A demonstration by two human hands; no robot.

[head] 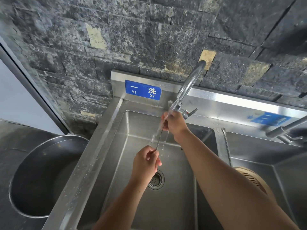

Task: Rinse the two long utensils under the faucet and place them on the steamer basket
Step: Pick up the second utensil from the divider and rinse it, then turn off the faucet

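Note:
A thin long metal utensil slants over the left sink basin, under the water running from the faucet. My left hand pinches its near end. My right hand is curled round its far end, just below the spout, with water running over the fingers. A second long utensil lies on the divider between the two basins. The bamboo steamer basket sits in the right basin, partly hidden by my right forearm.
A large steel pot stands on the dark counter to the left of the sink. A drain strainer lies in the basin floor. A second faucet reaches in at the right. A dark stone wall rises behind.

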